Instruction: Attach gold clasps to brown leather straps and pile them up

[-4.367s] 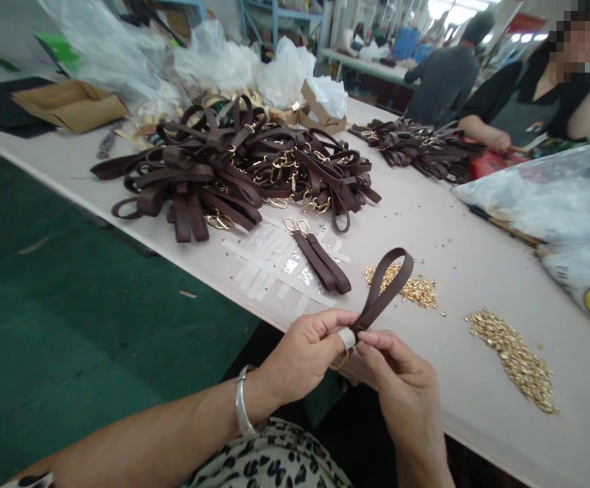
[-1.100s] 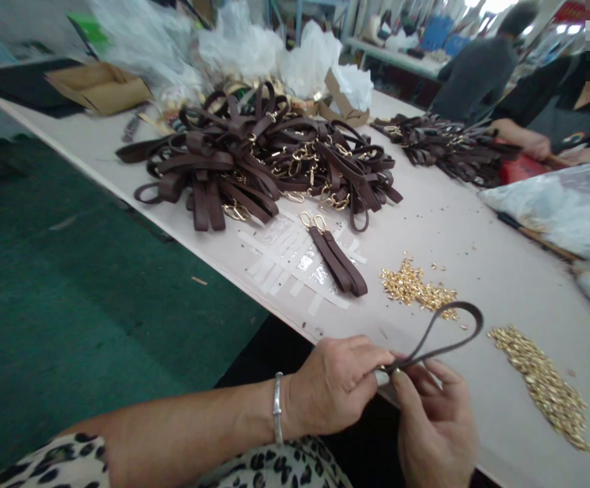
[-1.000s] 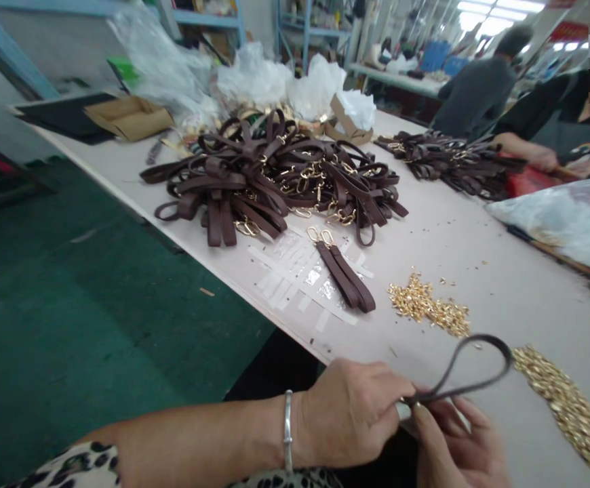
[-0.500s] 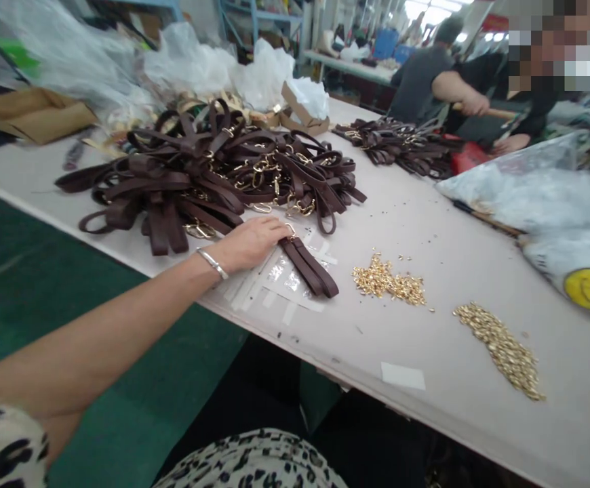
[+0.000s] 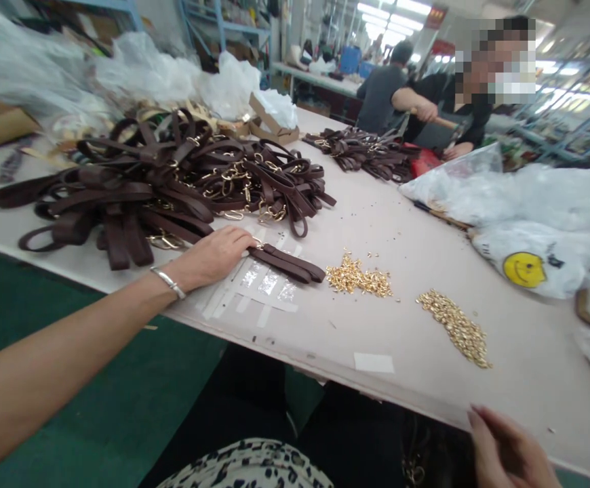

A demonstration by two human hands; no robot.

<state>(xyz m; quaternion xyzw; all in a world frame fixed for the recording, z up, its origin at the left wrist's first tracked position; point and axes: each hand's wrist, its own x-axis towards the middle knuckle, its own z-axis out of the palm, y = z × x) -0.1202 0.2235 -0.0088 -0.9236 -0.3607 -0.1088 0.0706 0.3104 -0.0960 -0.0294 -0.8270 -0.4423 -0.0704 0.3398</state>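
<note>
My left hand (image 5: 216, 256), with a silver bangle at its wrist, is closed around one end of a dark brown leather strap (image 5: 287, 263). A gold-coloured metal ring shows at its fingertips, and the looped end of the strap points right across the table. My right hand (image 5: 511, 451) has come in at the bottom right by the table edge, fingers extended and nothing visible in them. Right of the strap lies a pile of small shiny gold metal pieces (image 5: 359, 278). A second gold pile (image 5: 455, 329) lies farther right.
A large heap of brown straps with gold clasps (image 5: 137, 183) covers the table's left side. Plastic bags (image 5: 173, 74) and a cardboard box (image 5: 274, 125) stand behind it. Across the table a co-worker (image 5: 447, 102) holds a wooden-handled tool. White bags (image 5: 539, 203) lie at right.
The view has swung right. The strap in my left hand has turned so its loop points more to the right, near the gold pile. My right hand has entered at the bottom right.
</note>
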